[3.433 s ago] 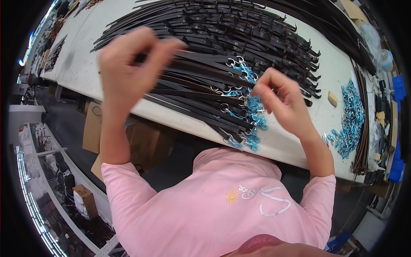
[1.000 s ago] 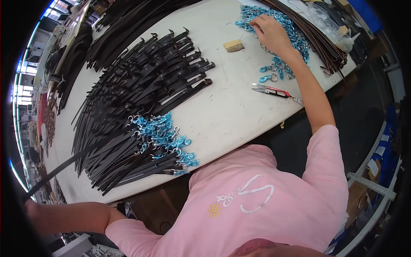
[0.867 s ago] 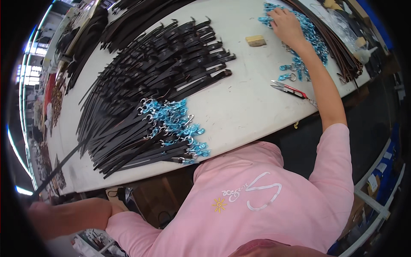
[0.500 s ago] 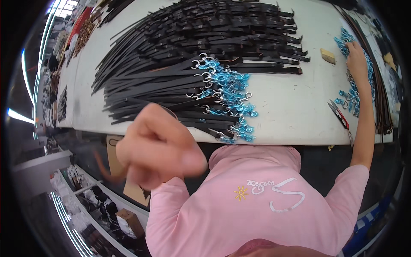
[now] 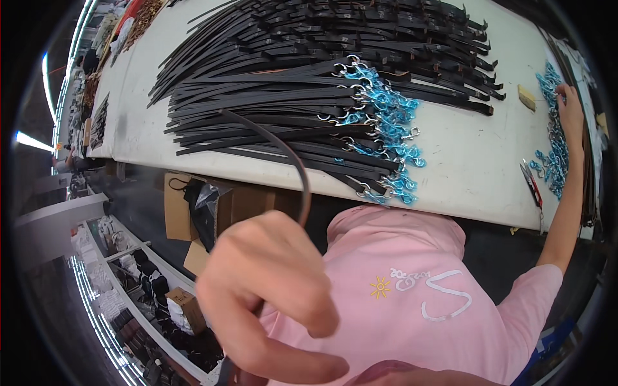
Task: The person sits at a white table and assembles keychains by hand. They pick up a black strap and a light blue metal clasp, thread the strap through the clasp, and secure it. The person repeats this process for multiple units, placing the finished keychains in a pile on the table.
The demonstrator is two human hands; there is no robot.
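Close to the camera, my left hand (image 5: 264, 289) has its fingers curled round a narrow dark leather strap (image 5: 302, 177). The strap bends up from the hand, its tip crossing in front of the table edge; a lower piece shows below the palm. At the far right my right hand (image 5: 571, 112) pinches at the pile of snap hooks in blue film (image 5: 552, 154), with a small silvery bit between its fingertips. On the table lies a bundle of black straps (image 5: 257, 132), whose right ends carry metal rings and blue-wrapped snap hooks (image 5: 396, 122).
Behind the bundle spreads a larger heap of black straps (image 5: 335, 32). Red-handled snips (image 5: 533, 186) and a yellowish block (image 5: 526, 98) lie near the right side of the white table (image 5: 463, 161). A cardboard box (image 5: 241, 209) stands below the table, with shelves (image 5: 145, 276) at lower left.
The left hand has come lower and nearer, and the strap in it now stands up in view. The right hand stays at the snap hook pile. The whole view has shifted a little.
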